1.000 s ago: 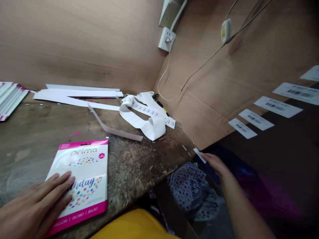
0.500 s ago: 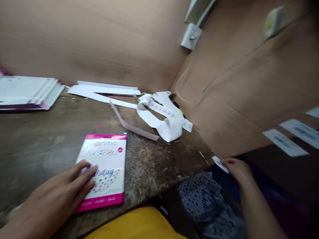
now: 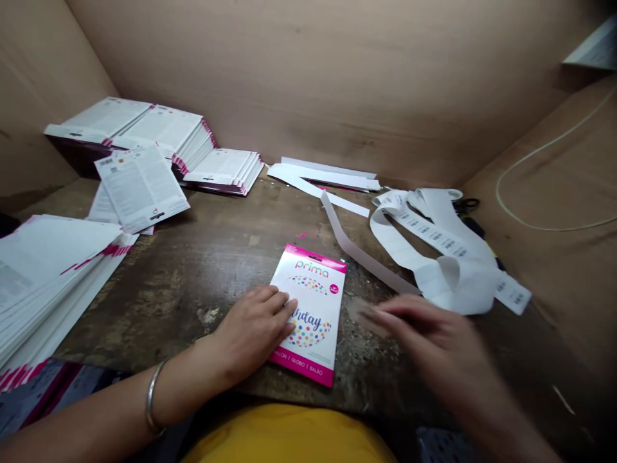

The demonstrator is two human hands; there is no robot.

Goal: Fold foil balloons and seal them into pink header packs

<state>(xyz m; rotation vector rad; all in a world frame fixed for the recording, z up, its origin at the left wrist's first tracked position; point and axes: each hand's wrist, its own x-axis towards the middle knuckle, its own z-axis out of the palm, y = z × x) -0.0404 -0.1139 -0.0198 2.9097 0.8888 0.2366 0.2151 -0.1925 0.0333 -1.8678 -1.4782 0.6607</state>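
Packet laid flat near counter's front edge | held down by left hand, fingers outstretched | right hand blurred, grip cannot be told | judged light, bendable, slick; best pinched by side edges

Left hand on pink-edged packet, right hand blurred nearby, curling label strip

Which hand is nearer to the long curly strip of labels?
The right. The right hand is just on the near side of the strip; the left hand rests on the packet, farther off to the strip's left.
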